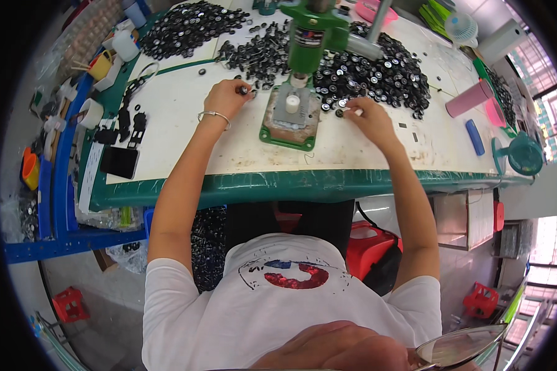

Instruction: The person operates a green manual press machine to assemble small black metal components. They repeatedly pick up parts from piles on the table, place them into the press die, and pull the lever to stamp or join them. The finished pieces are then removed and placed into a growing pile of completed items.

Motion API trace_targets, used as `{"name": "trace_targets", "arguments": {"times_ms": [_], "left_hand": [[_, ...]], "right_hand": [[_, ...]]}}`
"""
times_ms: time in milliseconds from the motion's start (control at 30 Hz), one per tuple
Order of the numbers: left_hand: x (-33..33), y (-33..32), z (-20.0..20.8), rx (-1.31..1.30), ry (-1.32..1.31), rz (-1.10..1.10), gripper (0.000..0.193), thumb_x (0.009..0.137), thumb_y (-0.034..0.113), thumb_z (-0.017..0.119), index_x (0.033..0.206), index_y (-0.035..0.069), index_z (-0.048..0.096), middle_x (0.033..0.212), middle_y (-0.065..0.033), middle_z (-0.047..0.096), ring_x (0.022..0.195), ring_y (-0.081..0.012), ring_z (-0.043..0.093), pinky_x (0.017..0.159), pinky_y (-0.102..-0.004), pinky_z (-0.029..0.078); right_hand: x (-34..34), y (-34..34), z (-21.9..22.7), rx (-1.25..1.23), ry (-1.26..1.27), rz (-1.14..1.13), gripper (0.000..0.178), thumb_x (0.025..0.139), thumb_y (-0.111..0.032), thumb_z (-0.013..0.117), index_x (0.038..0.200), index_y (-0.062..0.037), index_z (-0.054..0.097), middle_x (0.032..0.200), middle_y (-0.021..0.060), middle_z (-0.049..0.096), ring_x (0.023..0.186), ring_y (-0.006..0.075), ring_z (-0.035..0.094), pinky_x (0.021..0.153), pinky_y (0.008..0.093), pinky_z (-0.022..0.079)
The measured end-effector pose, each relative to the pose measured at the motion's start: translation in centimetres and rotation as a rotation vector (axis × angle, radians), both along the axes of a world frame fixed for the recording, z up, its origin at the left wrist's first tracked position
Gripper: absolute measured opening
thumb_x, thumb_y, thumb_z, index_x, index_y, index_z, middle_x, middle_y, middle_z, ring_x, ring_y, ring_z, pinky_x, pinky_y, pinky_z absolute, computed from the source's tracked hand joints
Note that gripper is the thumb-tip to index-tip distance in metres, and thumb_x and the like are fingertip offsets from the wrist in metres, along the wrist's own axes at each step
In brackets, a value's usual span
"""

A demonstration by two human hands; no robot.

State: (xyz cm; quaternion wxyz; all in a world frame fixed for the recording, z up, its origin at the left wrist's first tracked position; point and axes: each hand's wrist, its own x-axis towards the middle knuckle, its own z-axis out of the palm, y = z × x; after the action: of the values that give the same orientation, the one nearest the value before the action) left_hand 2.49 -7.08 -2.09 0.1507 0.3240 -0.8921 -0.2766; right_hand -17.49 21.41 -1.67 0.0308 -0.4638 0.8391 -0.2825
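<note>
Nearest, the green-edged counter (353, 154) runs across, and on it stands a green press (304, 55) with a white cylinder (293, 104) upright on its base. To its right, the right hand (372, 119) bends its fingers by the right heap (384, 77); whether they grip anything, I cannot tell. Leftward, the left hand (223, 100) is closed around a black round part (242, 90). Farther back lies another dark heap (192, 28).

Illumination is bright; overexposed, barred glass windows (543, 65) glare at right. Fisheye distortion curves the green-edged, white-topped worktable (353, 153). Vignetting blackens corners.
</note>
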Motion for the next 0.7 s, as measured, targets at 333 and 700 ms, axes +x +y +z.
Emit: {"name": "trace_targets", "arguments": {"times_ms": [333,700], "left_hand": [[0.1,1.1,0.4,-0.331,-0.020,-0.050,0.016,0.076,0.008,0.059,0.083,0.016,0.071,0.091,-0.0034,0.064,0.084,-0.0249,0.064,0.071,-0.0376,0.051],[-0.2,1.6,1.0,-0.435,-0.124,-0.243,0.020,0.075,0.008,0.062,0.091,0.016,0.071,0.090,0.0005,0.063,0.085,-0.0224,0.063,0.072,-0.0356,0.051]], "right_hand": [[2.2,-0.6,-0.9,-0.031,-0.032,-0.110,0.025,0.082,-0.025,0.066,0.101,-0.0094,0.064,0.095,0.0052,0.063,0.072,0.0225,0.061,0.067,0.0359,0.049],[4.8,-4.9,1.5,-0.363,-0.518,0.083,0.025,0.083,-0.015,0.065,0.105,-0.0033,0.067,0.084,0.0058,0.062,0.069,0.0114,0.057,0.063,0.0253,0.048]]}}
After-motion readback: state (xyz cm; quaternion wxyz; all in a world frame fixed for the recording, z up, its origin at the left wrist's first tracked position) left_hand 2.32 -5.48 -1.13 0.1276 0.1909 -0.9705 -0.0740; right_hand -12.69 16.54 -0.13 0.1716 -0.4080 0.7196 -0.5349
